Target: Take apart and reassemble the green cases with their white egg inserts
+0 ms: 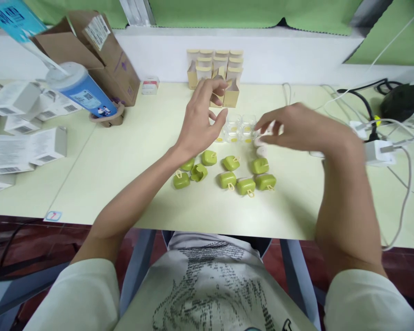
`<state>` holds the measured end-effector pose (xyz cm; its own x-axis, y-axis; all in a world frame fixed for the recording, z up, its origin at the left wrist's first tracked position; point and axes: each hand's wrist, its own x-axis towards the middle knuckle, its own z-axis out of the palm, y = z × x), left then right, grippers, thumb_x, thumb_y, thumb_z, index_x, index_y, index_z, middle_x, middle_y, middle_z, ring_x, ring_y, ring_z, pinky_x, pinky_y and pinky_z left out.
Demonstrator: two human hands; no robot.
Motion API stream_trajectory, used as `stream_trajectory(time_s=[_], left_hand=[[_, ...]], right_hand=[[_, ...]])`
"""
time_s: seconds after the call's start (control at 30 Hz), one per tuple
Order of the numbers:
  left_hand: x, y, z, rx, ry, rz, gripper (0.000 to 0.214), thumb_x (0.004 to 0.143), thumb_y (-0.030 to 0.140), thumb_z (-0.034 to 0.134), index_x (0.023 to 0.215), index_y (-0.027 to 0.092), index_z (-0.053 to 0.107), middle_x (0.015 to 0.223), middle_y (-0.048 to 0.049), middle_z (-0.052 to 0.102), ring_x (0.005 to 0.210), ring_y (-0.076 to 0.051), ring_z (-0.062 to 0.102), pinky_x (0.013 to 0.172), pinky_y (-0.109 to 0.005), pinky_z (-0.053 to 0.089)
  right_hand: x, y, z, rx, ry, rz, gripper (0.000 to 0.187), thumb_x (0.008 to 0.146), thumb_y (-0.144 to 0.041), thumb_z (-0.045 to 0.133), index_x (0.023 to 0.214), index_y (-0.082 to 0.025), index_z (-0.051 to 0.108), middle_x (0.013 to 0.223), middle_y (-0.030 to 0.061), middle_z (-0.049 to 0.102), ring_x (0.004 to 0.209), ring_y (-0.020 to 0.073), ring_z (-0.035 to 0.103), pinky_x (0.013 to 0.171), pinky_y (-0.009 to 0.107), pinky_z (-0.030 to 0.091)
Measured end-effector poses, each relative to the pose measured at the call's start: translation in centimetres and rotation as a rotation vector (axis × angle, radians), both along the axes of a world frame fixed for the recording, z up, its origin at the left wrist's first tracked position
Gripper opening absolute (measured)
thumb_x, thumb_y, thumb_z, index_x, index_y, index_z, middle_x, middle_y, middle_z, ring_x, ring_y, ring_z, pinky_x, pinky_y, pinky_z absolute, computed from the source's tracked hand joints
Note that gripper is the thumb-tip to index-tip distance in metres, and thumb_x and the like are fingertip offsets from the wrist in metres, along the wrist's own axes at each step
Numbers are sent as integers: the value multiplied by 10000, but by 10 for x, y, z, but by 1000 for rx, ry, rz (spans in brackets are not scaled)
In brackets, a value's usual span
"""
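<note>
Shirt lettering [214, 271] is unreadable; left hand [198, 117], fingers parted, and right hand [290, 124], grip unclear, flank clear containers [233, 126].

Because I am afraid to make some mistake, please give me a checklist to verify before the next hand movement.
1. Left hand empty: ok, thumb and fingers apart, nothing visible between.
2. Right hand empty: cannot tell, its grip is not clear.
3. Small cartons upright: ok, standing near the wall.
4. Green cases all closed: not ok, one shows its hollow inside.
5. White cables away from the cases: ok, at right.
</note>
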<state>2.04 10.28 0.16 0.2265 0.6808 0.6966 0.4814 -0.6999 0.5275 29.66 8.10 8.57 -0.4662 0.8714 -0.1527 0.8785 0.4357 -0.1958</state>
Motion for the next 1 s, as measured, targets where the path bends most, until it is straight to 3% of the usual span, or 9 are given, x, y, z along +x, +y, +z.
stream_trajectory(time_s=[0.1, 0.2, 0.37, 0.53, 0.67, 0.77, 0.87, 0.93, 1.0], left_hand=[[-1, 0, 1, 4, 13, 11, 353, 1158, 546, 651, 1445, 342, 633, 1383, -116, 734, 1161, -257, 741, 835, -363, 649], [-1, -1, 4, 6, 25, 6, 328, 1162, 565, 646, 1384, 324, 658, 1363, -109, 740, 1180, -261, 744, 864, -372, 641], [-2, -2, 10, 50, 27, -3, 238, 1165, 502, 643, 1313, 316, 651, 1332, -87, 751, 1115, -232, 731, 774, -351, 628], [0, -3, 13, 43, 22, 2, 155, 1159, 429, 629, 1238, 305, 679, 1316, -93, 756, 1072, -227, 748, 738, -351, 639], [0, -7, 15, -10, 31, 9, 183, 1156, 454, 653, 1209, 296, 729, 1315, -109, 774, 1128, -258, 778, 779, -364, 668], [-4, -6, 19, -9, 30, 6, 202, 1157, 471, 657, 1183, 294, 750, 1260, -105, 792, 1142, -266, 789, 802, -372, 682], [-12, -3, 28, -41, -14, -20, 238, 1156, 509, 661, 1169, 296, 765, 1165, -92, 808, 1060, -257, 803, 783, -382, 691], [-17, -1, 36, -66, -46, -56, 295, 1157, 570, 660, 1197, 301, 773, 1116, -83, 810, 988, -250, 809, 751, -387, 693], [-21, -2, 43, -80, -43, -101, 390, 1150, 659, 660, 1253, 302, 780, 1099, -78, 805, 970, -248, 820, 741, -387, 694]], right_hand=[[-51, -21, -16, -83, -185, 136, 436, 1054, -299, 793, 1482, -218, 811, 1275, 161, 859, 1176, 367, 811, 912, 414, 573], [-76, -30, -29, -151, -272, 214, 369, 1100, -241, 691, 1444, -191, 814, 1247, 188, 853, 1144, 377, 824, 844, 401, 549], [-78, -45, -18, -7, -239, 233, 353, 1159, -299, 653, 1450, -171, 805, 1311, 197, 838, 1159, 388, 824, 843, 414, 548], [-95, -77, -23, -82, -386, 339, 292, 1070, -279, 779, 1332, -177, 859, 1289, 224, 846, 1142, 406, 840, 807, 410, 569], [-114, -97, -40, -33, -415, 321, 430, 1062, -50, 553, 1331, -180, 863, 1270, 242, 847, 1087, 380, 843, 749, 408, 555], [-111, -93, -40, 4, -383, 339, 464, 1054, -47, 517, 1351, -173, 851, 1291, 249, 841, 1060, 377, 840, 747, 415, 554], [-86, -71, -23, -31, -192, 333, 347, 1055, -292, 715, 1361, -165, 816, 1224, 231, 848, 1016, 397, 828, 777, 446, 578], [-62, -52, -9, -137, 164, 275, 313, 1037, -457, 779, 1254, -233, 805, 1097, 125, 858, 935, 326, 810, 788, 424, 595], [-43, -37, 1, -209, 634, 144, 431, 943, -560, 883, 1254, -287, 762, 1261, 86, 843, 896, 269, 787, 767, 415, 620]])
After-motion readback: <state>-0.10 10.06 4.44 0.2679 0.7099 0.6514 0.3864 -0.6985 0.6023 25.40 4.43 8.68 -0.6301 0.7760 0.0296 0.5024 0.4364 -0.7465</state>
